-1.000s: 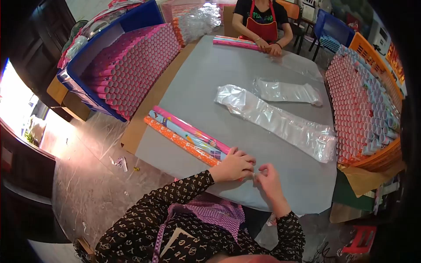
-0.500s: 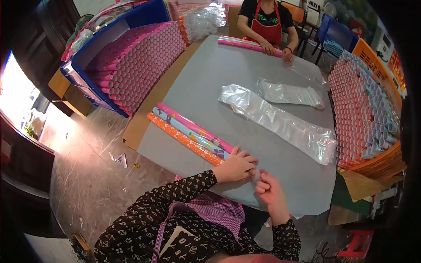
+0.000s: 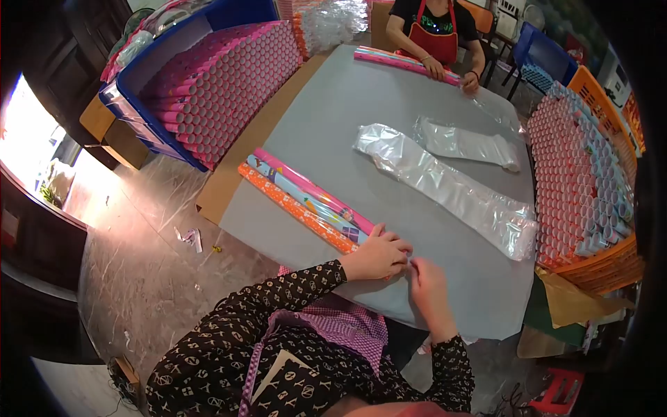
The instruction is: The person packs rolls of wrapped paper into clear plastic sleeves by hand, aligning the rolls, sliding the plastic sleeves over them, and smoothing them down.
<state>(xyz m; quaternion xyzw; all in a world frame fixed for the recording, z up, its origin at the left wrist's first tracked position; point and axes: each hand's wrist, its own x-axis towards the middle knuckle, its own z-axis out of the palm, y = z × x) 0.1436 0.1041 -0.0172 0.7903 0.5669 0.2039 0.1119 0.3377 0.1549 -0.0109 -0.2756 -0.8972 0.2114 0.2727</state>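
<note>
Three wrapped rolls lie side by side at the table's near left: a pink roll, a light blue patterned roll and an orange roll. Clear film covers them. My left hand is wrapped over their near right ends. Just right of it, my right hand has its fingers bent and pressed together at the ends of the rolls; whatever is between them is too small to make out. A long stack of clear plastic sleeves lies beyond my hands, with a shorter stack behind it.
Across the grey table, a co-worker in a red apron handles a pink roll. A blue crate of pink rolls stands at the left. An orange basket full of rolls stands at the right. A red stool is at lower right.
My right hand has moved up and closer to my left hand, which still rests on the roll ends. The whole view has shifted slightly.
</note>
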